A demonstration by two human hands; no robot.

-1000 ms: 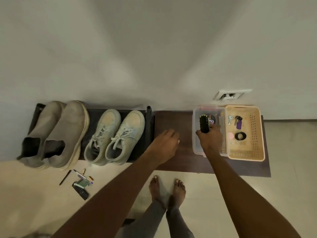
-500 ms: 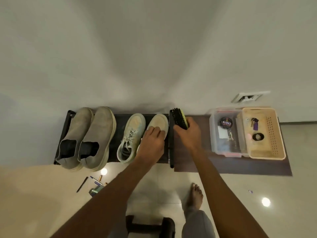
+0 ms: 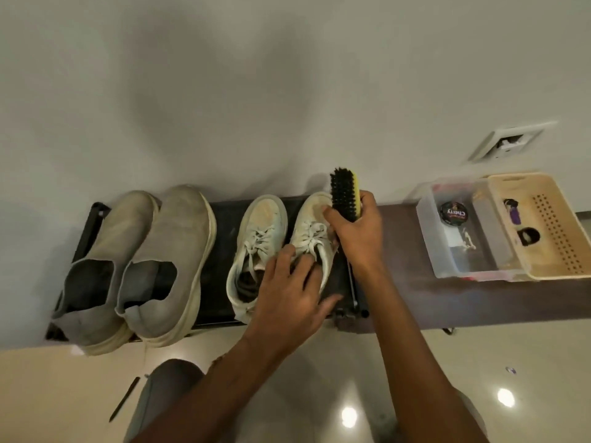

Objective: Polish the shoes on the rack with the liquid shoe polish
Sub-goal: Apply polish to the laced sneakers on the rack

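Black metal shoe rack [image 3: 220,215], right end: left hand [image 3: 289,298] grips pale lace-up sneaker [image 3: 311,231]; right hand [image 3: 358,228] grasps black-bristled yellow-backed brush [image 3: 343,193].

A cream plastic basket [image 3: 550,225] with a perforated wall stands at the right end of a dark brown low shelf [image 3: 447,302], touching the clear plastic tub [image 3: 460,251] on its left. Inside the basket lie a purple key fob [image 3: 513,214] and a black ring [image 3: 527,235], a little apart. A white wall socket [image 3: 508,142] sits on the pale wall [image 3: 224,91] above them. On the glossy cream floor [image 3: 527,362], at lower left, lies a dark pen [image 3: 124,398].
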